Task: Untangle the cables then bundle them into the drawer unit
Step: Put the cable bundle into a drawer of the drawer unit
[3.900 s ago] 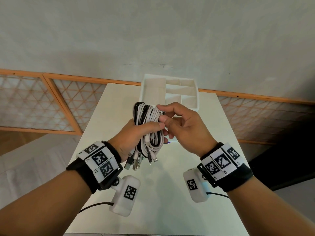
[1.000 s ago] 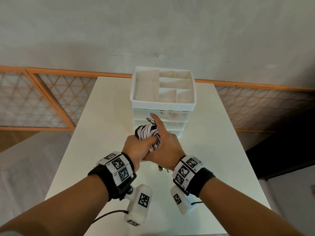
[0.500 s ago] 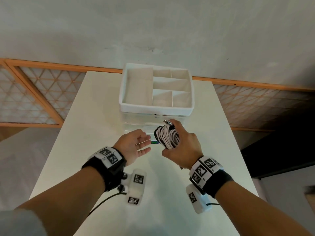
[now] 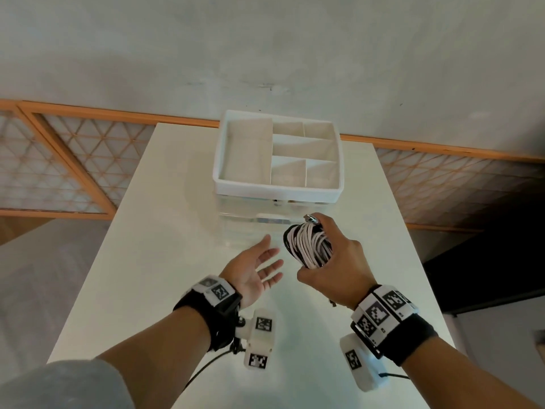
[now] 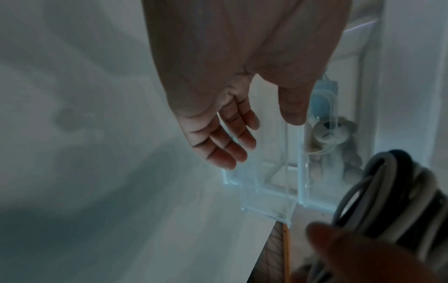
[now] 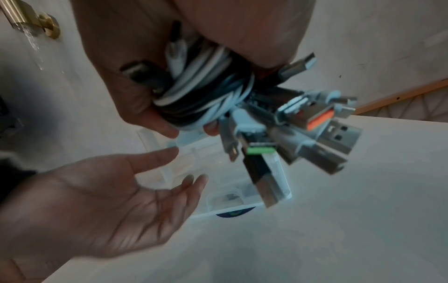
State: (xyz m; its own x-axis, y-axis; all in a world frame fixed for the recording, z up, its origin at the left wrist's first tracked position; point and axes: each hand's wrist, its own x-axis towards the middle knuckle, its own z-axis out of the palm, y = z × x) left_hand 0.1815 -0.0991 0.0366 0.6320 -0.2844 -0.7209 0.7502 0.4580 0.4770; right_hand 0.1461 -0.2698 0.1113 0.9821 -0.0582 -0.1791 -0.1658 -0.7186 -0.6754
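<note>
A coiled bundle of white and black cables [image 4: 308,245] sits in my right hand [image 4: 330,261], whose fingers curl round it just in front of the drawer unit [image 4: 277,184]. The right wrist view shows the cable bundle [image 6: 206,95] with several USB plugs [image 6: 322,134] sticking out below my fingers. The unit is white with a divided top tray and clear plastic drawers [image 5: 278,183] underneath. My left hand [image 4: 259,268] hovers palm up, fingers straight, left of the bundle and holds nothing. In the left wrist view its fingers [image 5: 227,141] are close to a drawer front.
The white table [image 4: 165,231] carries only the drawer unit, which stands at its far middle. Small items show through the clear drawers [image 5: 332,132]. An orange-framed lattice screen [image 4: 73,160] runs behind the table, and a grey wall rises above it.
Both hands held the bundle a second ago. My left hand has let go and moved left with its palm open; my right hand has carried the bundle rightward, close to the drawers.
</note>
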